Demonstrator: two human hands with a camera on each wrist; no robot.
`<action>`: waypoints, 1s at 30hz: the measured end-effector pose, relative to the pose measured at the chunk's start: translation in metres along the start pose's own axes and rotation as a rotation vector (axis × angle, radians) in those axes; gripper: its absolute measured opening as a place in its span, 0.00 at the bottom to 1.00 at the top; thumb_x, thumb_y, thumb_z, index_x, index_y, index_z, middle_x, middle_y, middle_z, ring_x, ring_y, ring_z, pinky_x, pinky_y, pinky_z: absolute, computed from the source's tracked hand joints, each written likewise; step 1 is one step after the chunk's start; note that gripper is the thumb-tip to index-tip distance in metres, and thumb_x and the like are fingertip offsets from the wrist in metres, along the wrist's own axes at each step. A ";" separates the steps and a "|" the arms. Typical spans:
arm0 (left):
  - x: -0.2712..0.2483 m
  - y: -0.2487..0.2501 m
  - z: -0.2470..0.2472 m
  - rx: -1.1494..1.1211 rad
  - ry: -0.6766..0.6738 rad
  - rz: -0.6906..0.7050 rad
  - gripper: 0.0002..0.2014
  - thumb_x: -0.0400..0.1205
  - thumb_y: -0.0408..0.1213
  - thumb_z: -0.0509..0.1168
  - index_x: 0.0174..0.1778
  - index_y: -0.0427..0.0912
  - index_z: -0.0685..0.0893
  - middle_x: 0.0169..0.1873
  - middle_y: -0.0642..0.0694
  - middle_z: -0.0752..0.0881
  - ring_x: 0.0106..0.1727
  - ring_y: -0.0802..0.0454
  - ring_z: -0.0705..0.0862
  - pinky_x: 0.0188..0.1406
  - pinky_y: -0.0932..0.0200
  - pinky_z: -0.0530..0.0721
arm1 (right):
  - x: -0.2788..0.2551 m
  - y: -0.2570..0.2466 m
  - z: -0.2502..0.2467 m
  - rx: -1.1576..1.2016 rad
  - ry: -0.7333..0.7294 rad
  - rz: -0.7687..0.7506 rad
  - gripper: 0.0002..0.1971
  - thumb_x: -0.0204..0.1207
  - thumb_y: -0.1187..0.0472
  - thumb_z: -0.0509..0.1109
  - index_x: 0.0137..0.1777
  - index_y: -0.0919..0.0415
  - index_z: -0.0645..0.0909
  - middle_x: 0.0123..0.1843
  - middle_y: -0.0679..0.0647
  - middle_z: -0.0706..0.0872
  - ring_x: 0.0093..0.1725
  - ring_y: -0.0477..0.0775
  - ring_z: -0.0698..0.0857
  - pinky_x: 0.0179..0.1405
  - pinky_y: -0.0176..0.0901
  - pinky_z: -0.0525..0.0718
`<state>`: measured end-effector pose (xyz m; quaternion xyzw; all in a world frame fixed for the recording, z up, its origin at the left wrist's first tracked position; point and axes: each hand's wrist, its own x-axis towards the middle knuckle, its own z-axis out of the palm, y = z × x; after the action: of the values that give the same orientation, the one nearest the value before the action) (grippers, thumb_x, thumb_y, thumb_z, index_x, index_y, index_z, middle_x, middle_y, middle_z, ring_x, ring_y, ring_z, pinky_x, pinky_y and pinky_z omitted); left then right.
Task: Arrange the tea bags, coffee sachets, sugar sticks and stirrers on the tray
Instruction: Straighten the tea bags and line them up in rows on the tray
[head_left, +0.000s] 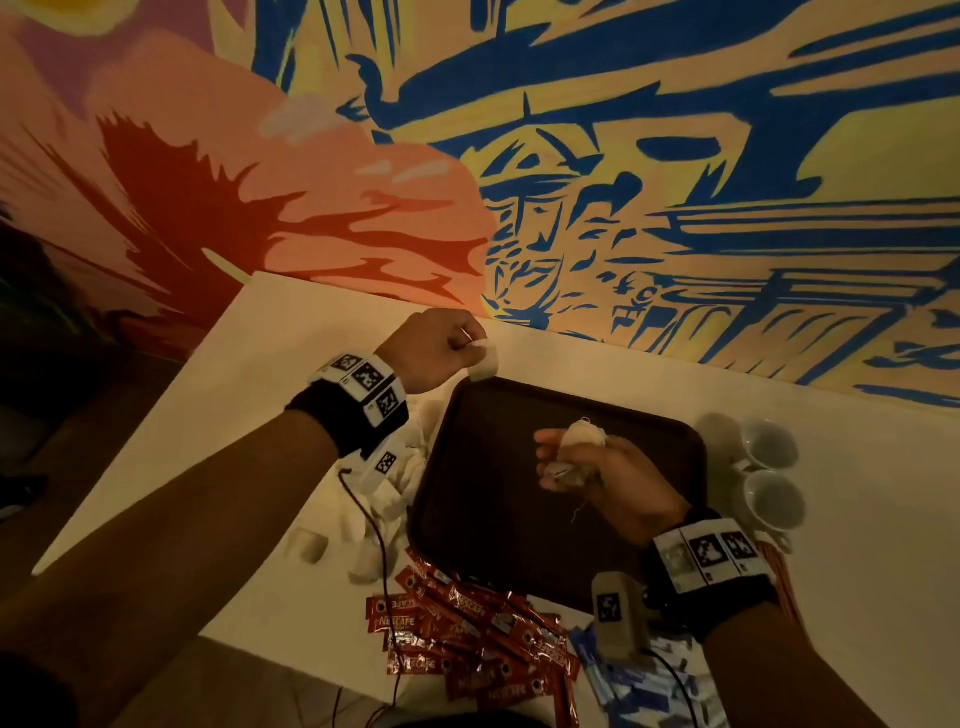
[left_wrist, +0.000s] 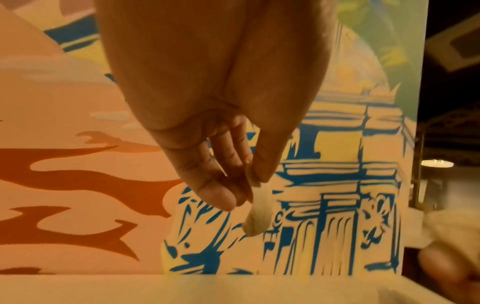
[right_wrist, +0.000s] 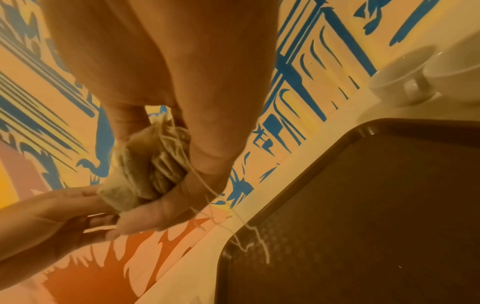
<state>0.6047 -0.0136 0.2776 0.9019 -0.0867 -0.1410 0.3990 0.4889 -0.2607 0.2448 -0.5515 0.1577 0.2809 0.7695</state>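
A white desk (head_left: 291, 332) stands against a painted mural wall (head_left: 675, 156). The landmark is the dark tray (head_left: 493, 519) at centre. Nearest its front edge lie red coffee sachets (head_left: 467, 623) and blue sugar sticks (head_left: 623, 680). Above the tray, the right hand (head_left: 587, 467) clutches a bundle of tea bags (right_wrist: 148, 164). At the tray's far-left corner, the left hand (head_left: 441, 348) pinches one tea bag (left_wrist: 258, 214).
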 end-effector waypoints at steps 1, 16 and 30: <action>0.011 -0.007 0.002 0.060 -0.022 -0.025 0.04 0.83 0.42 0.71 0.50 0.50 0.84 0.44 0.47 0.89 0.37 0.55 0.83 0.46 0.52 0.84 | 0.004 0.001 -0.001 0.010 0.021 0.004 0.13 0.85 0.71 0.63 0.63 0.69 0.86 0.57 0.66 0.88 0.54 0.60 0.90 0.49 0.50 0.92; 0.115 -0.097 0.073 0.478 -0.316 -0.187 0.06 0.80 0.43 0.71 0.52 0.54 0.85 0.62 0.46 0.86 0.58 0.46 0.84 0.55 0.56 0.80 | 0.039 0.013 -0.003 -0.201 0.152 -0.101 0.12 0.86 0.63 0.66 0.65 0.64 0.87 0.60 0.67 0.88 0.54 0.60 0.90 0.48 0.46 0.92; 0.151 -0.113 0.084 0.460 -0.280 -0.176 0.03 0.79 0.45 0.68 0.42 0.59 0.82 0.57 0.48 0.88 0.56 0.44 0.86 0.62 0.45 0.85 | 0.046 0.018 -0.010 -0.199 0.145 -0.145 0.21 0.76 0.54 0.69 0.64 0.66 0.86 0.52 0.65 0.92 0.47 0.60 0.93 0.48 0.43 0.92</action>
<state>0.7256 -0.0372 0.1116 0.9445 -0.0921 -0.2752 0.1541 0.5153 -0.2537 0.2020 -0.6539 0.1441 0.1982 0.7158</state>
